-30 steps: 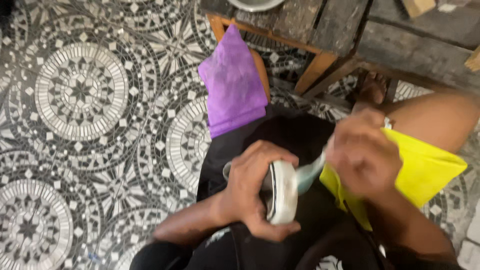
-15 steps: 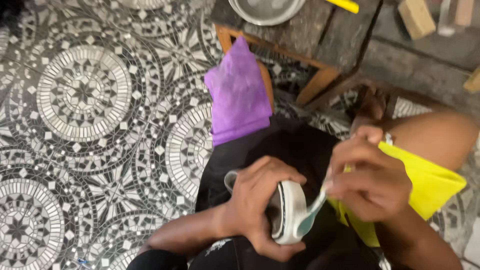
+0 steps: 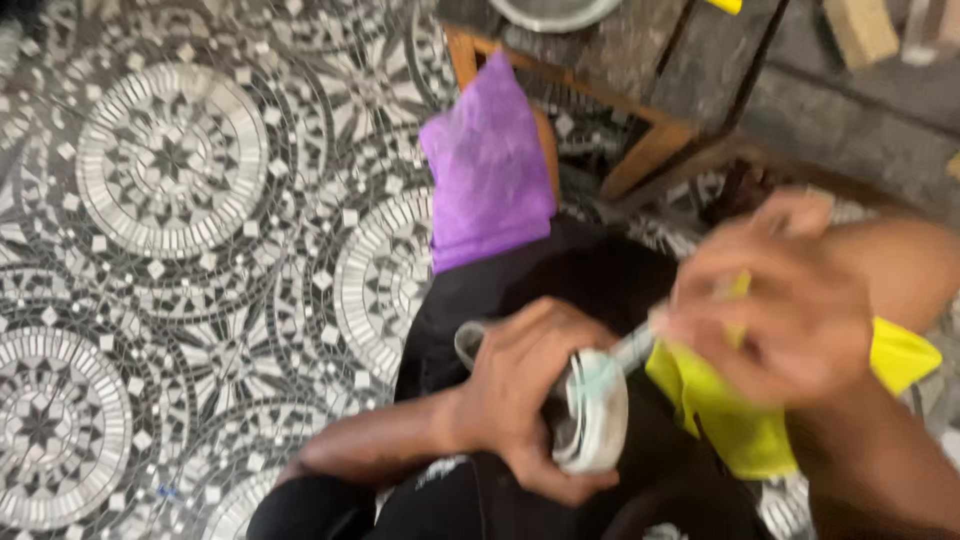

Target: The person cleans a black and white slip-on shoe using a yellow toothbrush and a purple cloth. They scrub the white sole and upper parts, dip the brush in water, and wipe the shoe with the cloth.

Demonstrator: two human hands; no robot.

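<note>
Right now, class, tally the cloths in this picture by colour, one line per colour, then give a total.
Purple cloth: 1
Yellow cloth: 1
Total: 2

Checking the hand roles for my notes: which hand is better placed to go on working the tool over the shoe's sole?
Right, probably. The right hand grips the pale tool, whose tip meets the white sole. The left hand is wrapped around the shoe, steadying it over the lap.
</note>
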